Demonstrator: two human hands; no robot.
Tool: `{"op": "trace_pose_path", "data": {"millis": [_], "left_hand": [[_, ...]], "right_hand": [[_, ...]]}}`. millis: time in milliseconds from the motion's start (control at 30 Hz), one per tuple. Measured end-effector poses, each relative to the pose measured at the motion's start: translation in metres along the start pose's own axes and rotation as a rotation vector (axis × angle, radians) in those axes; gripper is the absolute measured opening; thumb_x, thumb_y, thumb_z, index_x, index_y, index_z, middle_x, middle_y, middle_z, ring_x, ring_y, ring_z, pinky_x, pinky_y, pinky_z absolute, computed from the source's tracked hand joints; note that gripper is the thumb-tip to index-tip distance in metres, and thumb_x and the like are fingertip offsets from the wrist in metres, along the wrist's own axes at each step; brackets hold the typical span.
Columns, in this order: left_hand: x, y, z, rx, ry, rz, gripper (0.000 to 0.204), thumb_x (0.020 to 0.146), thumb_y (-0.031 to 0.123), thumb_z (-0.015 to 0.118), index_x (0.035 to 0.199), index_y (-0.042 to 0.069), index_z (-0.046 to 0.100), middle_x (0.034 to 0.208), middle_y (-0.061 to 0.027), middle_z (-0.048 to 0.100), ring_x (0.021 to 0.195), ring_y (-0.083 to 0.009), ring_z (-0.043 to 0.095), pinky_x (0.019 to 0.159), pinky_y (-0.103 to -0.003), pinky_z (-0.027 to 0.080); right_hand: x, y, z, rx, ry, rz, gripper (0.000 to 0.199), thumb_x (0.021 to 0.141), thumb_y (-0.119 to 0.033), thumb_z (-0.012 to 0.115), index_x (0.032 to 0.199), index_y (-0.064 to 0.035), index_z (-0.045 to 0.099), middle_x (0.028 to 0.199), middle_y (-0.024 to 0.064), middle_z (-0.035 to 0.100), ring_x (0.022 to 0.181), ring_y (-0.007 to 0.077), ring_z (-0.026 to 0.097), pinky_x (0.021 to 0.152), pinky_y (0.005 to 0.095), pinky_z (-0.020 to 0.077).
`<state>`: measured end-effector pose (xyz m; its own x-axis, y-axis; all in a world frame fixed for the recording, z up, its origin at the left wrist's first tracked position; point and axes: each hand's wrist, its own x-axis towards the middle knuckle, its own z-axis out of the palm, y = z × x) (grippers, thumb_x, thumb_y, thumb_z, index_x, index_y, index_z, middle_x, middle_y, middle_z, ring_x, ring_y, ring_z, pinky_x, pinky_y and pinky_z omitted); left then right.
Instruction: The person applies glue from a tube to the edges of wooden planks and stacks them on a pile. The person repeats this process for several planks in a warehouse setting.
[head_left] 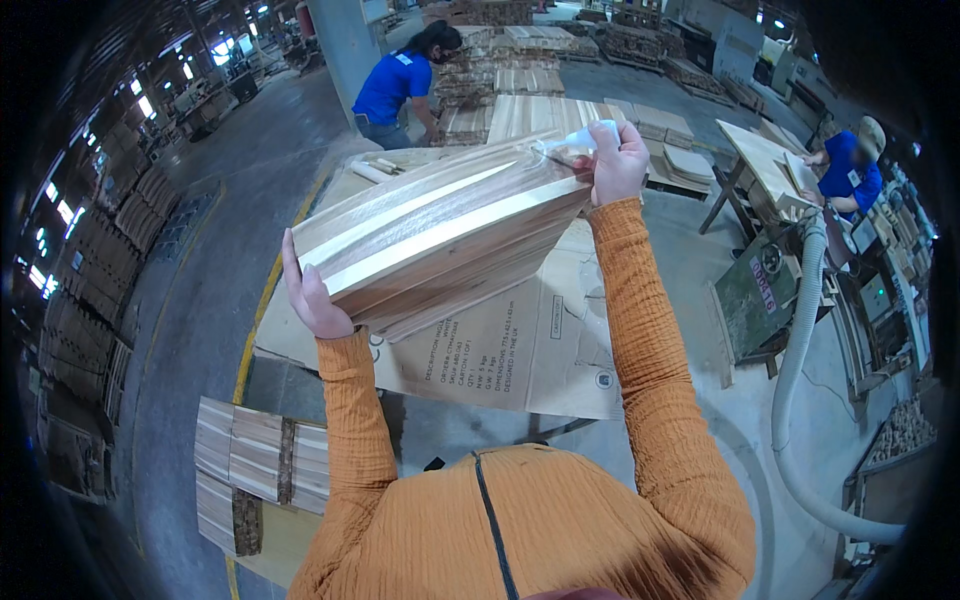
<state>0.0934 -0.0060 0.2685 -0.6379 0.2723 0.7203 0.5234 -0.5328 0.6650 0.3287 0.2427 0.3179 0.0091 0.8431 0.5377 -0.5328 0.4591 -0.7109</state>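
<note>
Wooden board (425, 225), head view: you hold it tilted over a sheet of cardboard (470, 375), your left hand (320, 300) gripping its left end, your right hand (622, 167) closed at the far right corner with a pale scrap (598, 134). Should either grip loosen, the slanted board would probably slip and knock an edge; the scrap might also weaken the right-hand hold. Dark printed lines and small framed marks cover the cardboard; pink characters mark the green machine (750, 322). No writing can be made out on the board.
</note>
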Motion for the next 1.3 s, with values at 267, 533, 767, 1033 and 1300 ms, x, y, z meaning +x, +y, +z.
{"op": "trace_pose_path", "data": {"millis": [267,533,767,1033,1300], "left_hand": [[-0.0004,0.0019,0.0023,0.004,0.013,-0.022,0.061,0.079,0.026,0.036,0.130,-0.009,0.034,0.125,-0.0201,0.044,0.114,-0.0236,0.044,0.097,-0.031,0.032],[0.0003,0.0001,0.0014,-0.013,0.008,-0.012,0.061,0.080,0.027,0.036,0.130,-0.008,0.034,0.123,-0.0199,0.046,0.112,-0.0235,0.046,0.096,-0.031,0.033],[0.0004,0.0002,0.0002,-0.001,0.002,-0.005,0.061,0.081,0.027,0.036,0.130,-0.009,0.034,0.125,-0.0197,0.044,0.113,-0.0234,0.045,0.097,-0.031,0.032],[0.0012,0.0018,0.0023,0.020,0.004,0.007,0.061,0.081,0.027,0.036,0.130,-0.009,0.033,0.124,-0.0198,0.045,0.113,-0.0237,0.046,0.097,-0.031,0.033],[0.0017,0.0024,0.0017,-0.004,0.004,-0.014,0.060,0.081,0.026,0.036,0.130,-0.008,0.034,0.123,-0.0196,0.046,0.112,-0.0235,0.047,0.096,-0.031,0.033]], "right_hand": [[0.0001,-0.0003,0.0023,-0.013,0.038,-0.008,0.012,0.080,-0.011,0.060,0.077,-0.0014,0.054,0.066,0.0044,0.056,0.045,0.0095,0.051,0.038,0.0208,0.0461],[-0.0001,0.0003,0.0025,-0.010,0.015,0.008,0.011,0.080,-0.011,0.060,0.079,-0.0010,0.055,0.068,0.0052,0.057,0.049,0.0104,0.054,0.039,0.0203,0.0469],[-0.0033,-0.0033,0.0044,-0.013,0.029,0.049,0.009,0.080,-0.010,0.058,0.078,-0.0015,0.055,0.068,0.0055,0.057,0.052,0.0111,0.055,0.040,0.0212,0.0476],[-0.0029,-0.0034,0.0040,0.006,0.042,0.025,0.009,0.080,-0.010,0.058,0.077,-0.0020,0.054,0.069,0.0051,0.057,0.053,0.0112,0.055,0.039,0.0213,0.0469],[0.0019,0.0009,0.0007,0.105,0.054,0.059,0.011,0.081,-0.012,0.058,0.080,-0.0022,0.053,0.066,0.0036,0.054,0.052,0.0098,0.054,0.041,0.0234,0.0483]]}}
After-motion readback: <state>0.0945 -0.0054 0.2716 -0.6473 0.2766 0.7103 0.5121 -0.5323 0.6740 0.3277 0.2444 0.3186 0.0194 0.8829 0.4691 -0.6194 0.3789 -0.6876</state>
